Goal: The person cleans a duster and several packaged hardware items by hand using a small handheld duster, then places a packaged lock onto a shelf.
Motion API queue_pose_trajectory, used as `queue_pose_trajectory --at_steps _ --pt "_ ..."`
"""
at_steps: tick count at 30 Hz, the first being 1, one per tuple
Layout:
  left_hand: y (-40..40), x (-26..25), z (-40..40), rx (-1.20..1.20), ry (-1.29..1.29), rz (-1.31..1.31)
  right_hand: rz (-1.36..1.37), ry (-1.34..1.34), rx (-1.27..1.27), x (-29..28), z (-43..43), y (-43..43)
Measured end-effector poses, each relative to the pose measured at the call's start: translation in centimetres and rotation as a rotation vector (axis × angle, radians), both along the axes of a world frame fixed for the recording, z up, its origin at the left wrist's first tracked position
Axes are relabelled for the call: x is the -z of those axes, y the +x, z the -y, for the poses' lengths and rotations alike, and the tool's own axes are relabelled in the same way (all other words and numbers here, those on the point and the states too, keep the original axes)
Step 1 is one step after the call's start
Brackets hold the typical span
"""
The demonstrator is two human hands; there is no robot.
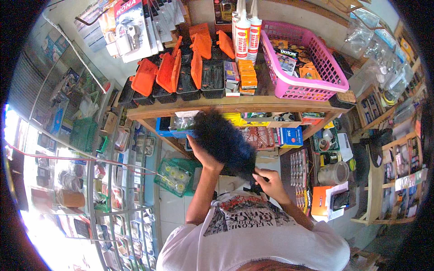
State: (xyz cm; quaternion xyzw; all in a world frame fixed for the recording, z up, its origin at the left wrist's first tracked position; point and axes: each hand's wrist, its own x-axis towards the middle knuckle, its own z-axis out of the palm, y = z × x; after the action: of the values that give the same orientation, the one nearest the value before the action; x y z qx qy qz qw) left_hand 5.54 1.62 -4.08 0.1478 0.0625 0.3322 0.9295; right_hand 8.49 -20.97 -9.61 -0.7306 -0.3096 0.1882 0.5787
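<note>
A black feather duster (225,142), fluffy and blurred by motion, is between my hands in front of the wooden shelf. My left hand (205,154) holds it from the left side; the feathers hide most of its fingers. At the duster's lower right end, my right hand (269,181) pinches it with bent fingers. The duster's upper tip overlaps the front edge of the wooden shelf (237,104). Behind it, on the lower level, are blue boxes (181,133), yellow boxes (232,118) and a red fan-grille box (257,138).
The upper shelf carries black bins with orange lids (144,77), silicone sealant tubes (242,39), small orange boxes (248,75) and a pink basket (307,88). On the floor at left is a green basket (174,178). A glass cabinet (125,189) flanks the left; a plastic jar (334,172) stands right.
</note>
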Motion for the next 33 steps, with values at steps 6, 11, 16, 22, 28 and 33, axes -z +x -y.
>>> queue_pose_trajectory --at_steps 6,11,16,22,28,33 --pt "-0.2 -0.3 -0.8 0.027 0.013 -0.040 -0.014 -0.086 0.068 0.0 1.3 -0.5" --pt "-0.1 4.3 -3.9 0.100 -0.130 0.074 -0.048 -0.163 -0.025 -0.8 2.4 0.4" --pt "-1.6 4.0 -5.2 0.104 -0.026 0.114 0.226 -0.160 -0.103 -5.9 5.0 6.0" --pt "-1.8 0.8 -5.0 0.063 0.052 0.004 -0.098 0.089 0.296 -18.5 4.8 13.2" --pt "-3.4 -0.9 -4.1 0.109 0.102 0.087 -0.087 0.241 0.157 -20.4 3.1 22.8" --pt "-5.6 -1.1 -4.2 0.043 0.261 -0.030 -0.002 0.054 0.163 -22.7 2.6 21.0"
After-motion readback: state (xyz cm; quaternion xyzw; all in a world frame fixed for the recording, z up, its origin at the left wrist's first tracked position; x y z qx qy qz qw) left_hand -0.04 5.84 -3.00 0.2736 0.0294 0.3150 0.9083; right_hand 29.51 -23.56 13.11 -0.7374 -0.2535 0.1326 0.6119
